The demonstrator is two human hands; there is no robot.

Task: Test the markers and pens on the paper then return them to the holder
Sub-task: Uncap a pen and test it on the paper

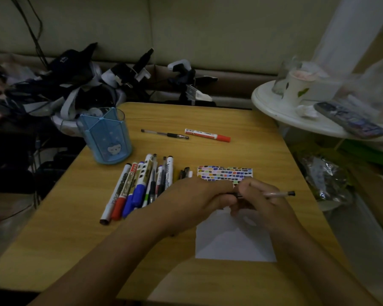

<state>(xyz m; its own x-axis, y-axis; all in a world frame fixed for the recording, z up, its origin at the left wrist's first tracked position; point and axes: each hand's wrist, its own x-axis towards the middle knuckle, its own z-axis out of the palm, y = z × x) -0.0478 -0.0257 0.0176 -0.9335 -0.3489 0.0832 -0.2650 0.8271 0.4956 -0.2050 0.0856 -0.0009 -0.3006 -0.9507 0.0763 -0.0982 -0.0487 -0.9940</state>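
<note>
I see a wooden worktop (208, 115) carrying a blue holder (106, 138), a row of markers (139, 186), two loose pens (186, 134), a colour-swatch card (224, 172) and white paper (232, 239).

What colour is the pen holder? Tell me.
Light blue pen holder, translucent, with a small cartoon figure; head view.

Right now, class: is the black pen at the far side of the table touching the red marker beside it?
Apart. The head view shows bare table between the black pen's tip and the red marker's white end.
</note>
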